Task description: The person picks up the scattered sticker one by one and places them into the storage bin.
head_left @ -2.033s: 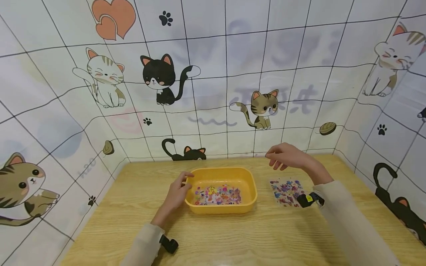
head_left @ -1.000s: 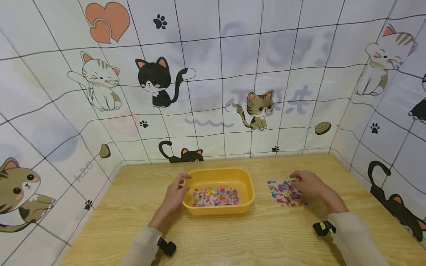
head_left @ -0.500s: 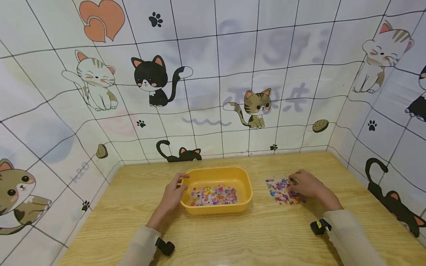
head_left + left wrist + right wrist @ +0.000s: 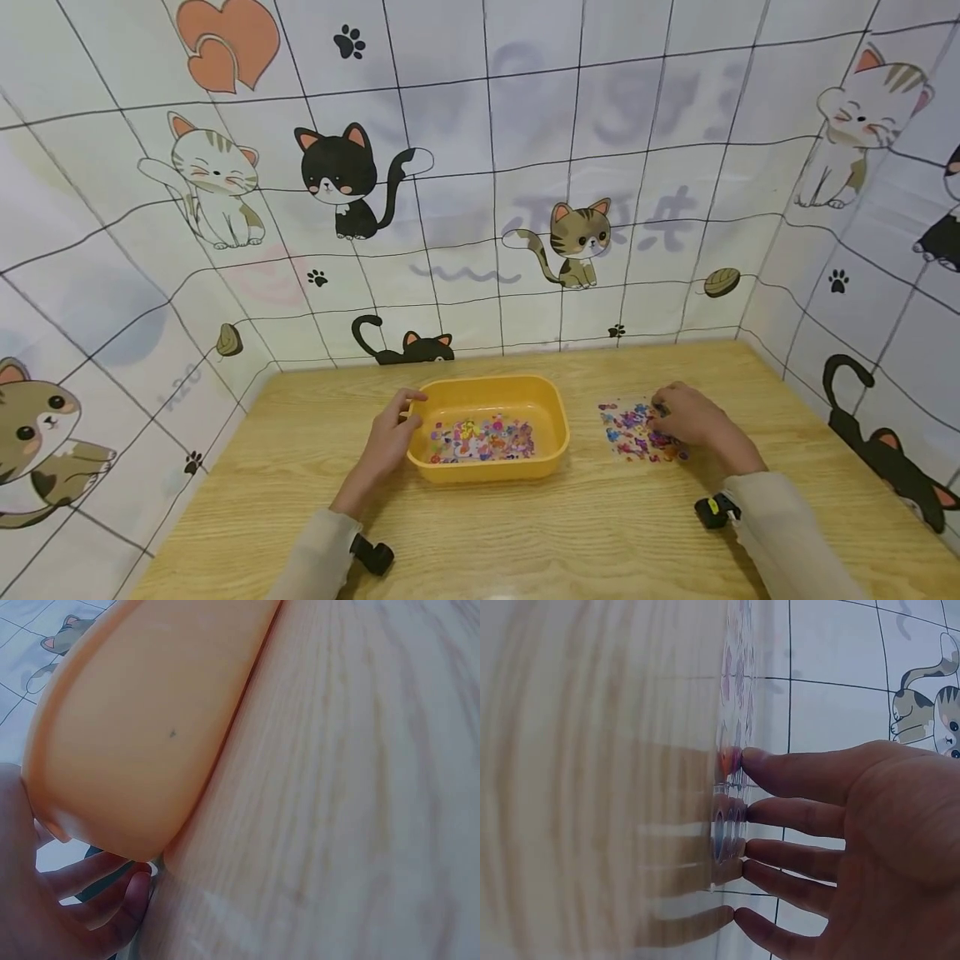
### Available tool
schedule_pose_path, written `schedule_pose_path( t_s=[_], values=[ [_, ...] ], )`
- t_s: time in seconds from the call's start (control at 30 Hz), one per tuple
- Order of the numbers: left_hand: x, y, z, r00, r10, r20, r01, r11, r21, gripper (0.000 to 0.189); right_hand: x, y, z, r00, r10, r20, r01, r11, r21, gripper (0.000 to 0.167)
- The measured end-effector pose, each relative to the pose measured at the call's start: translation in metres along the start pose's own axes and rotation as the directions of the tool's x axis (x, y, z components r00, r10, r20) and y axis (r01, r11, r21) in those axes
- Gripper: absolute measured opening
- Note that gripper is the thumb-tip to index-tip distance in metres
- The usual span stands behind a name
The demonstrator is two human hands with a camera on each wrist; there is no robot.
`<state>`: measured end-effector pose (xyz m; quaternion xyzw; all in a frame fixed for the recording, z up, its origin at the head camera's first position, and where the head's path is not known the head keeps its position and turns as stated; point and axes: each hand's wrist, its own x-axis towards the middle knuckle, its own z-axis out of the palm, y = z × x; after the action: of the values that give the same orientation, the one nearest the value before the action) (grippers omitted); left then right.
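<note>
A yellow plastic basin stands on the table, with a clear sheet of small colourful pictures lying inside. My left hand holds the basin's left end, its fingers at the rim; in the left wrist view several fingers bend close under the end wall. To the right lies another clear sheet dotted with small colourful shapes. Over its right part is my right hand, hiding some of it. The right wrist view shows the thumb and fingers spread, several tips on the sheet's surface.
The light wood table ends at a wall covering printed with cats and grid lines, which also rises on the left and right. A black wrist camera sits at the left sleeve and another black camera at the right.
My right hand has come down from above the table's back edge onto the right-hand sheet and has stayed there over the last half second. The left hand stays at the basin.
</note>
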<state>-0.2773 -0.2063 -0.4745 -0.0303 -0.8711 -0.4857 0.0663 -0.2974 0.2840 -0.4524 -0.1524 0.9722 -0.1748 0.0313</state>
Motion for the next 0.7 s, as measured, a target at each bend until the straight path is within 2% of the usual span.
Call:
schedule_pose_path(
  t_s=[0.3, 0.57, 0.7],
  values=[
    [0.0008, 0.0010, 0.0004, 1.000, 0.002, 0.000, -0.002, 1.000, -0.003, 0.031, 0.0009, -0.0001, -0.0003, 1.000, 0.026, 0.006, -0.026, 1.000, -0.010, 0.036],
    [-0.0002, -0.0002, -0.0001, 1.000, 0.001, -0.007, -0.001, 1.000, -0.002, 0.031, 0.0007, -0.0042, -0.0011, 0.999, 0.048, 0.006, -0.048, 0.998, 0.033, 0.022],
    [-0.0001, -0.0004, -0.0003, 1.000, 0.004, -0.004, -0.004, 1.000, -0.003, 0.031, 0.0007, -0.0061, -0.0018, 0.999, 0.050, 0.004, -0.051, 0.998, 0.036, 0.023]
  ],
)
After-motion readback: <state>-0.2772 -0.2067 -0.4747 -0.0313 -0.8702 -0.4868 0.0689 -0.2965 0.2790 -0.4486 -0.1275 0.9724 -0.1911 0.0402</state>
